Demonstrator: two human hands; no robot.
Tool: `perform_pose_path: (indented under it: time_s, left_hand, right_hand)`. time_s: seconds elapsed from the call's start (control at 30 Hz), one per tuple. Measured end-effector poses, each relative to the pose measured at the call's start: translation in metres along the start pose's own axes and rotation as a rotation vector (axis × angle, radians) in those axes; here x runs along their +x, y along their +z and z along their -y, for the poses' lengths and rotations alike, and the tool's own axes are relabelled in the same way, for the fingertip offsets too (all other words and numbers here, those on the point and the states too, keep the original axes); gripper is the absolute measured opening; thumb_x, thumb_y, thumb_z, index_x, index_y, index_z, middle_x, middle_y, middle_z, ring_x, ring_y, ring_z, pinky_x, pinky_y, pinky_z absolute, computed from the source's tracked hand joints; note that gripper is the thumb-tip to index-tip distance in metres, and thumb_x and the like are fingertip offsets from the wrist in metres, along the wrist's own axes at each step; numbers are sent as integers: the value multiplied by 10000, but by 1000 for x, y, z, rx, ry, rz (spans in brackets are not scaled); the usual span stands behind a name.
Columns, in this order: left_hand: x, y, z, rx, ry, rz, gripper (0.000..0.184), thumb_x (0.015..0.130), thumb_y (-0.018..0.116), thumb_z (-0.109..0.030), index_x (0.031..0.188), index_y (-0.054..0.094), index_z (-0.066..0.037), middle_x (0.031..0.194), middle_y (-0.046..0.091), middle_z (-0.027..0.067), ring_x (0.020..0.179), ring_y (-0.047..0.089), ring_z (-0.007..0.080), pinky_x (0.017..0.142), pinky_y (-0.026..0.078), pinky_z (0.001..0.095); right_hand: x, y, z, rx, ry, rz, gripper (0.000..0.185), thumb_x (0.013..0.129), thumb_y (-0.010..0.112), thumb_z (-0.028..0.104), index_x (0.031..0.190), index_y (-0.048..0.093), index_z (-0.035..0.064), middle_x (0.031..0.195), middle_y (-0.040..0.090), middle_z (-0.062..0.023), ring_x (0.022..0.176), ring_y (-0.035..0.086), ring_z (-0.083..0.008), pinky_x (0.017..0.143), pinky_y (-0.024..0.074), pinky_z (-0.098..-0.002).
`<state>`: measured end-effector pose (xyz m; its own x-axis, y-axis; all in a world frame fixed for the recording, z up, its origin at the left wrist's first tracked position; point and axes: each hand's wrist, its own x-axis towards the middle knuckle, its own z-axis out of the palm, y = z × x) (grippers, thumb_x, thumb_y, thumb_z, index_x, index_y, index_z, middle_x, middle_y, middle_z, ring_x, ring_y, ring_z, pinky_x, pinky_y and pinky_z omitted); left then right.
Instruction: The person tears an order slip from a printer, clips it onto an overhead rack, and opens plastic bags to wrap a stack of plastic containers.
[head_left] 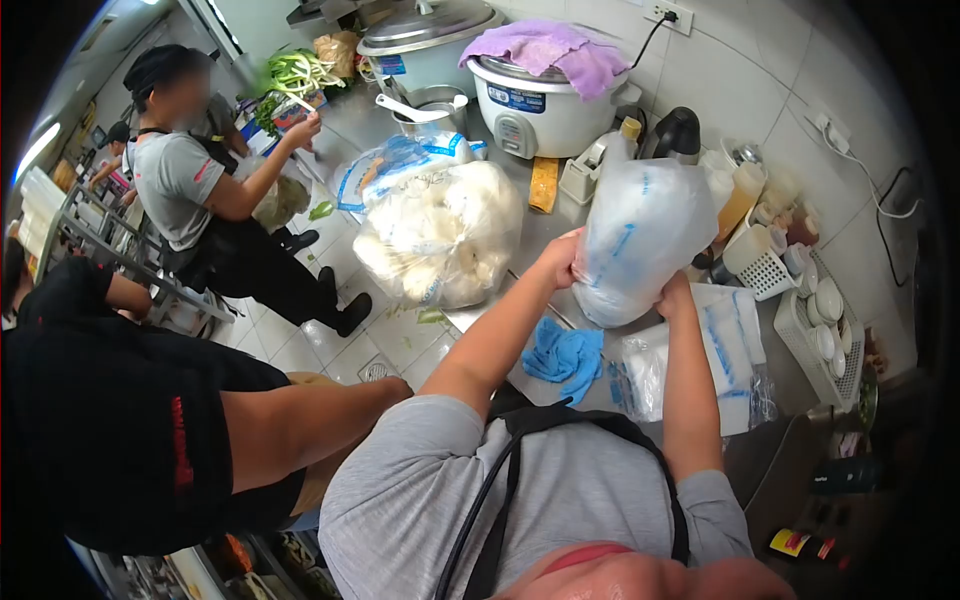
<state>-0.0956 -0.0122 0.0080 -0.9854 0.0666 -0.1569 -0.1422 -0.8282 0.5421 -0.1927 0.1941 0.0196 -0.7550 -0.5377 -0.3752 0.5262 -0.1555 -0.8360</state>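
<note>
A puffed-up clear plastic bag (645, 225) with blue print stands over the counter between my hands. My left hand (566, 258) is closed on its left side, and my right hand (675, 294) grips its lower right edge; some fingertips are hidden behind the plastic. Below it lie flat plastic bags (725, 345) with blue lettering. A crumpled blue cloth or glove (565, 355) is left of them. Further left sits a big clear bag (445, 235) filled with pale, rounded pieces I cannot identify.
Behind stand a white rice cooker (530, 110) under a purple cloth (550, 45) and a large lidded pot (425, 45). Bottles (745, 190) and a basket of small cups (825, 325) line the right wall. A co-worker (190, 170) stands left; another person's black shirt (130, 420) is close by.
</note>
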Motion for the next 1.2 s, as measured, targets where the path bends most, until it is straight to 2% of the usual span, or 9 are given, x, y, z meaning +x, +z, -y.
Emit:
perform_pose_path:
  time_s: [0.27,0.33,0.43,0.57,0.77,0.87,0.97,1.07,1.2]
  left_hand:
    - [44,-4,-57,608,-296,-147,104,730,555,-153,769,593,-64,675,611,69,503,571,125,371,420,225]
    - [44,20,-56,715,-300,-164,83,723,558,-141,750,595,-72,653,608,57,486,565,120,344,394,226]
    - [52,13,-50,801,-253,-192,135,739,538,-125,825,591,-35,748,619,88,595,598,145,435,467,258]
    - [43,-5,-12,-10,-401,49,323,824,414,-166,1066,475,41,1044,526,174,949,531,252,860,408,404]
    - [18,6,0,-93,-156,-25,318,856,375,-210,1076,464,2,1064,519,137,963,516,244,853,411,392]
    - [15,-2,2,-58,-49,-89,333,866,358,-236,1081,461,-4,1061,522,130,955,520,237,845,416,377]
    - [5,-1,6,-46,33,-115,327,866,367,-238,1088,458,-15,1031,538,116,938,526,226,831,421,362]
    - [5,-2,26,-81,205,-260,251,856,393,-238,968,497,-40,914,565,81,822,551,191,714,465,332]
    - [-6,5,65,-8,399,-323,191,843,423,-257,783,463,-80,776,543,43,632,521,148,527,450,277]
  right_hand:
    - [26,-25,8,-307,23,67,259,844,378,223,1009,475,50,906,564,-86,754,572,-172,596,482,-312]
    - [55,-56,5,53,239,643,258,847,372,237,999,477,57,899,567,-76,732,575,-175,569,480,-309]
    - [19,-13,23,35,140,227,296,846,371,257,1055,451,62,933,554,-68,781,563,-186,606,473,-311]
    - [47,-9,-22,-173,-353,-36,378,835,383,235,1120,429,-9,977,558,-118,850,550,-204,698,443,-307]
    - [34,0,-15,-77,-332,-29,338,795,446,159,1073,454,-34,988,547,-138,892,523,-186,737,423,-305]
    - [46,-25,-19,-745,-676,-301,331,793,463,169,1055,460,-32,966,554,-133,864,530,-202,720,421,-286]
    - [21,-15,63,-212,-520,-530,270,806,466,206,986,490,7,885,545,-65,838,506,-129,726,394,-241]
    - [-52,59,137,-207,-917,-292,298,787,505,260,972,496,27,890,533,-76,836,511,-144,731,397,-248]
    - [-92,146,145,-1201,-1121,-487,365,711,580,346,887,555,28,907,527,-142,809,516,-251,698,425,-353]
